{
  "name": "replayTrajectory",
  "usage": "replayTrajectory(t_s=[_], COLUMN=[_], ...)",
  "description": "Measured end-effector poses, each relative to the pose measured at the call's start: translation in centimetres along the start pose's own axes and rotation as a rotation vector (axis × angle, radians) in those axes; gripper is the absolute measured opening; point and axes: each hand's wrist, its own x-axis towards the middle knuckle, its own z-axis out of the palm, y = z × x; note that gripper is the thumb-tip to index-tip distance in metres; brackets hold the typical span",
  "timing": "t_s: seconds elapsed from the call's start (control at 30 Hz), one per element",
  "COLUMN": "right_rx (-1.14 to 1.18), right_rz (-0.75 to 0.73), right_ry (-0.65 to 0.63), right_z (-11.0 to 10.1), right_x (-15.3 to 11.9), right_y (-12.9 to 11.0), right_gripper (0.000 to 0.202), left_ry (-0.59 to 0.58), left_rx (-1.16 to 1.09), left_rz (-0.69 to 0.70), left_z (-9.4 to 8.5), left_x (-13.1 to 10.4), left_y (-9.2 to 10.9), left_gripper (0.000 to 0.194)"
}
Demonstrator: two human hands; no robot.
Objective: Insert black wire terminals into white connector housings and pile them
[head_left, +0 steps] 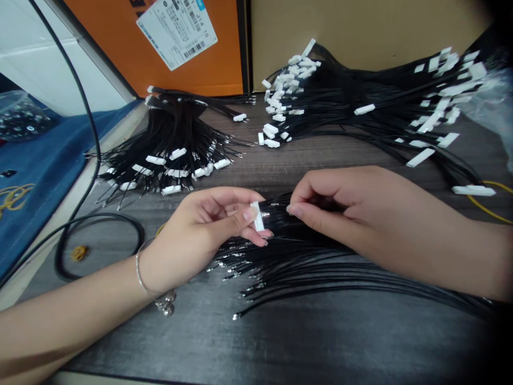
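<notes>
Between the thumb and fingers of my left hand (212, 219) is a white connector housing (258, 216), held near the middle of the table. Black wires run from its right side toward my right hand (360, 214). That hand is closed in a pinch, thumb against forefinger, over the black wires; what exactly sits in the fingertips is too small and dark to be sure, but a wire seems to be there. Beneath both hands lies a loose bundle of black wires (344, 272), its bare metal crimp ends (240, 267) pointing left.
Behind my left hand is a pile of wires with white connectors (172, 144). A larger connector-ended wire bundle (352, 101) lies at the back right. An orange box (192, 64) and a brown carton (360, 32) stand behind. A black cable (90, 123) loops at left beside yellow rubber bands (79, 252).
</notes>
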Motion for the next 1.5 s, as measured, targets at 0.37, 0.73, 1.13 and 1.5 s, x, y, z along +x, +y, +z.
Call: replayTrajectory(t_s=[0.37,0.73,1.13,1.5], right_rx=[-0.225,-0.19,-0.127,-0.065], right_rz=[-0.293,-0.243,-0.152,-0.05], right_ry=[0.107,0.118,0.076,0.042], right_z=[0.8,0.2,0.4,0.3], right_x=[-1.7,-1.9,-1.0,-0.9], right_y=[-0.3,-0.8,-0.5,-0.3], right_gripper=[0.015,0.012,0.014,0.016], left_ry=[0.013,-0.031,-0.03,-0.042], left_rx=[0.092,0.196,0.255,0.209], left_rz=[0.08,0.12,0.107,0.079], left_z=[0.2,0.2,0.4,0.4], left_x=[-0.3,-0.5,-0.5,-0.4], left_y=[0.4,0.8,0.8,0.7], left_gripper=[0.01,0.009,0.009,0.01])
